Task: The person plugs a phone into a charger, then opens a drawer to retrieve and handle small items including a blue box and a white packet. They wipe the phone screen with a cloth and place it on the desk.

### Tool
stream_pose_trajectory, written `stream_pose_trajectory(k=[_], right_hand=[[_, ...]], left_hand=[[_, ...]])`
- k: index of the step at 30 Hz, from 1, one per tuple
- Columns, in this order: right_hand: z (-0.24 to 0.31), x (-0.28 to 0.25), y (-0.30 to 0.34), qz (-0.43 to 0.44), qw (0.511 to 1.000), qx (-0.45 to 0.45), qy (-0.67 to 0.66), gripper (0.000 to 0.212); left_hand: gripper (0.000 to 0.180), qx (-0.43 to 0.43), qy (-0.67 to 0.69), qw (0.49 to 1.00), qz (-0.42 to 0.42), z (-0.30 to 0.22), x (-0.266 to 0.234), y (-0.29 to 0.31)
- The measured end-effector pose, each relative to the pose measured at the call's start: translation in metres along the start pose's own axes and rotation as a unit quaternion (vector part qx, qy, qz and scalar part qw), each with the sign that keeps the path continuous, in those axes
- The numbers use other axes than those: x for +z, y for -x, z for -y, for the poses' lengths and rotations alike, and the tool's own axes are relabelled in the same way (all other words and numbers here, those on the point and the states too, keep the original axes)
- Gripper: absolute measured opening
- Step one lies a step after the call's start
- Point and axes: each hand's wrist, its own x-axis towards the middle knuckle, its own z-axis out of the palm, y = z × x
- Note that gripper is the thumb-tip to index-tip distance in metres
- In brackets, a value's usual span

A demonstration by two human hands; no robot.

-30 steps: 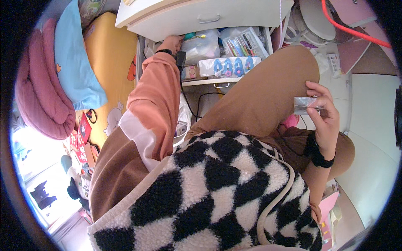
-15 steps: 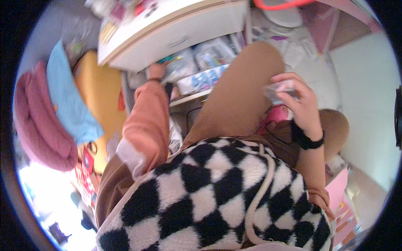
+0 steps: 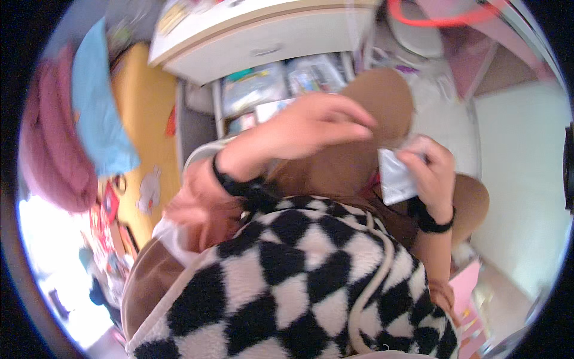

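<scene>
My right hand (image 3: 431,170) is closed on a small whitish plastic packet (image 3: 396,179), which hangs below the thumb in front of my thigh. My left hand (image 3: 314,125) is over my raised brown-trousered knee, its fingers stretched toward the packet but apart from it. Nothing shows between those fingers; the hand is a little blurred. Beyond it a pulled-out drawer (image 3: 219,110) holds clear plastic bags (image 3: 256,90) and other small goods. My left forearm and hand hide the drawer's near part.
A white cabinet (image 3: 251,54) with a closed drawer rises above the pulled-out one. To the left lie a yellow cushioned piece (image 3: 156,119), a blue cloth (image 3: 101,113) and a maroon bundle (image 3: 57,137). A red ring (image 3: 442,21) and a pale wall (image 3: 523,137) are at right.
My left hand has come out of the drawer and moved right, over my knee. The packet now hangs lower and shows more plainly in my right hand. The view has shifted slightly.
</scene>
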Motion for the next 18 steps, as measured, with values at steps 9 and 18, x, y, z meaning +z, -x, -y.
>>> stream_pose_trajectory(k=[9, 18], right_hand=[[0.014, -0.004, 0.018, 0.036, 0.998, -0.027, 0.048, 0.013], [0.016, 0.003, 0.02, 0.108, 0.976, 0.035, -0.188, 0.043]], left_hand=[[0.036, 0.007, 0.117, 0.986, 0.117, -0.022, 0.054, -0.019], [0.02, 0.061, 0.165, 0.981, 0.081, -0.017, 0.047, -0.019]])
